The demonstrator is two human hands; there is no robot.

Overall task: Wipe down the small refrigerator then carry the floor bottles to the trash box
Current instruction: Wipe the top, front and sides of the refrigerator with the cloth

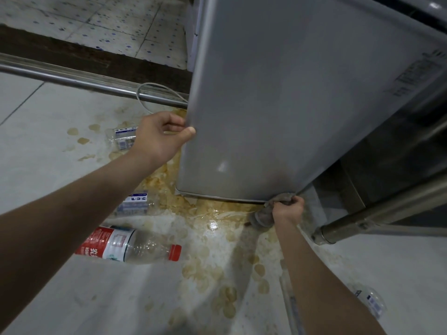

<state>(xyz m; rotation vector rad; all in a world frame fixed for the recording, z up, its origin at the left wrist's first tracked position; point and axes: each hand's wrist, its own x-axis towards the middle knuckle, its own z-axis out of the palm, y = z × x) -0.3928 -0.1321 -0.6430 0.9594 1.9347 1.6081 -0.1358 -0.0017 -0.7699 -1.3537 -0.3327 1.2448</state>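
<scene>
Fingers [177, 120] of my left hand [159, 136] are curled round the refrigerator's [278, 93] front-left vertical edge, thumb pressed on the grey panel, so that hand is gripping the fridge itself. Left of those fingers the floor [48, 141] is pale grey tile with brown dried splash rings, and a metal rail [72, 77] runs across further back, with a dark strip and speckled tile past it. A grey cable [145, 93] loops on the floor just above my knuckles.

Bottles: one crushed clear bottle [123, 137] with a blue-white label lies just behind my left hand, partly hidden by it. A second crushed bottle [135, 204] sits below my wrist, near the fridge's bottom-left corner. The big red-capped bottle [128, 246] lies on its side under my forearm, cap pointing right.

Brown sticky puddle [212, 213] spreads along the fridge base between both hands, wet and shiny in spots.

Over on the right, my right hand [287, 210] is clenched on a grey-brown rag [263, 217], bunched against the fridge's bottom-right corner. Right of those fingers is a metal leg [362, 220] of some stand. One more clear flattened bottle [371, 302] lies well apart, bottom right.
</scene>
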